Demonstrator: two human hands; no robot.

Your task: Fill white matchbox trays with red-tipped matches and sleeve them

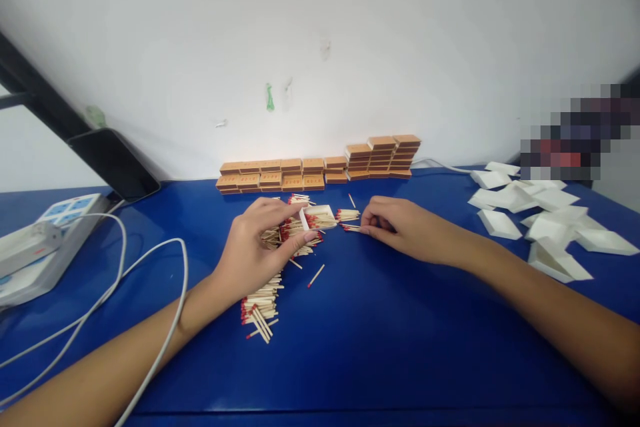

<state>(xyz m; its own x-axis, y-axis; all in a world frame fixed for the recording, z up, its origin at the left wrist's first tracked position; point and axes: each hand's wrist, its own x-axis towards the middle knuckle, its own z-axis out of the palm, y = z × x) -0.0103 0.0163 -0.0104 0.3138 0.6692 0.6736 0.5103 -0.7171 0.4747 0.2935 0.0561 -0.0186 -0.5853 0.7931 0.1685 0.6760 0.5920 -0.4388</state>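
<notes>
Between its thumb and fingers, my left hand [263,233] grips a small white matchbox tray [327,209] that has red-tipped matches [320,220] lying in it. Loose matches [263,293] are heaped under and below that hand. My right hand [393,221] rests on the table just right of the tray, its fingers curled and its thumb and fingertips pinched at the ends of a few matches [352,228]. Another small bundle of matches [349,215] lies between the tray and the right hand. A single match [316,275] lies apart on the table.
Stacked orange matchboxes [313,175] line the wall at the back of the blue table [390,340]. White empty trays [550,213] lie piled at the right. On the left are a power strip [55,240], a black phone-like device [117,163] and a white cable [184,267] over my left forearm.
</notes>
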